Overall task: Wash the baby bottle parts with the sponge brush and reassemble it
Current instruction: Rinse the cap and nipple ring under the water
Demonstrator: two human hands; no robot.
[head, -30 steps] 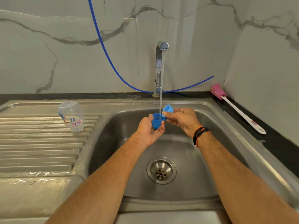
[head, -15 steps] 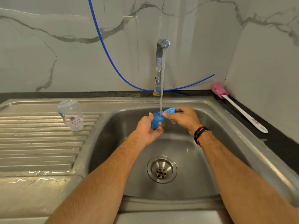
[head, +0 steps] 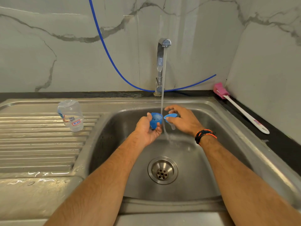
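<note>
Cap (head: 156,120) sits in the left hand (head: 147,128), fingers curled under and round it, its open mouth turned up and a little toward the stream (head: 163,82) falling from the tap (head: 162,62). The right hand (head: 184,121) pinches the blue ring (head: 170,116), with the clear teat (head: 173,126) hanging below it, just right of the cap; the two parts are close but apart, and the water runs down through the gap between them. Both are held over the back of the sink (head: 228,121), above and beyond the drain (head: 162,170). The bottle (head: 70,115) stands mouth down on the drainboard, well to the left, nearer the left hand. The brush (head: 239,108) lies on the counter to the far right, its long axis running from the pink sponge head at the back corner forward to the handle end, nearer the right hand. Rinsing looks to be the step in hand; my guess is that a reach for the brush would fall to the right hand, which must first free itself of the ring.
</note>
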